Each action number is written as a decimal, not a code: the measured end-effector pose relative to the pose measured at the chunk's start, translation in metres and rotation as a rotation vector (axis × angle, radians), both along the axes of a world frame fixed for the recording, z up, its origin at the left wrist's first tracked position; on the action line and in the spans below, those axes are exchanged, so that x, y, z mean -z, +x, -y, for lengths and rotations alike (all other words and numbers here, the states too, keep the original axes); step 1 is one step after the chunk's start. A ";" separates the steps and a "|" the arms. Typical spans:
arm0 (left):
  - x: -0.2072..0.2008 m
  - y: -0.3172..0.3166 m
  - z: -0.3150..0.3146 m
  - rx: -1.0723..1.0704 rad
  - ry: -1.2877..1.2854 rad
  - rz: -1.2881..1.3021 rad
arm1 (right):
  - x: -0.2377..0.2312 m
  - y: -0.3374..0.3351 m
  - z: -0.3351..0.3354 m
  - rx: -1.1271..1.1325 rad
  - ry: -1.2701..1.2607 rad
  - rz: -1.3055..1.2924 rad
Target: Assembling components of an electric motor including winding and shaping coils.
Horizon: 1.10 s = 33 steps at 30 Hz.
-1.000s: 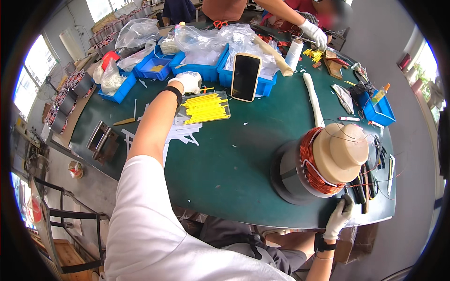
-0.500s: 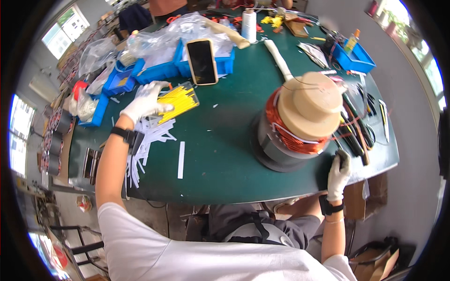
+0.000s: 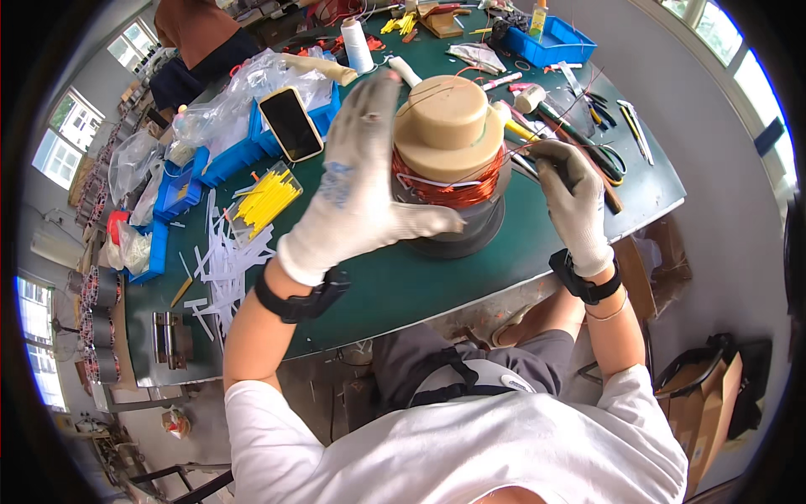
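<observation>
A motor stator with a dark grey metal body stands upright on the table. Orange-red copper windings ring its upper part, and a cream stepped round block sits on top. Close by its left side my gloved left hand is spread open, the thumb stretched along the front and nothing held. On the other side my gloved right hand is closed, fingertips pinched at a thin wire that runs from the windings. Whether the left fingers touch the block cannot be seen.
Yellow sleeves fill a clear tray at left, beside scattered white paper strips. A propped phone stands before blue bins. Pliers, cutters and a hammer lie at right. A blue tray is at the back.
My left hand has left the yellow sleeves and come right to the stator, opening wide. My right hand has risen from the table edge to the wire. The view has shifted.
</observation>
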<state>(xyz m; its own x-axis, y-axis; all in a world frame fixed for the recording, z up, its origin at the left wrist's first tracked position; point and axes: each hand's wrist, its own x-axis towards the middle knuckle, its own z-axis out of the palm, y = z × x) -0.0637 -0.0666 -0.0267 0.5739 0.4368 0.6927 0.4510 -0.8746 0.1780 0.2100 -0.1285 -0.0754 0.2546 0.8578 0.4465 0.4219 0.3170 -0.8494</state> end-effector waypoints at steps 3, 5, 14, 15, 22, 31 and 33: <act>-0.017 0.050 0.009 -0.153 0.191 -0.021 | -0.030 -0.006 -0.009 -0.195 0.043 0.255; -0.030 0.059 0.004 -0.246 0.272 -0.023 | -0.053 -0.005 -0.006 -0.246 0.063 0.384; -0.021 0.054 0.015 -0.118 0.176 -0.027 | -0.081 0.003 -0.055 -0.509 0.037 0.743; -0.015 0.057 0.014 -0.153 0.197 0.017 | -0.086 -0.012 -0.059 -0.582 0.019 0.609; 0.005 0.037 0.008 -0.067 0.164 0.378 | -0.116 -0.054 -0.082 -0.668 -0.058 0.707; 0.033 0.004 0.018 -0.148 -0.743 0.992 | -0.105 -0.048 -0.087 -0.598 0.005 0.641; 0.032 -0.003 0.019 -0.082 -0.932 1.244 | -0.105 -0.054 -0.089 -0.630 -0.038 0.596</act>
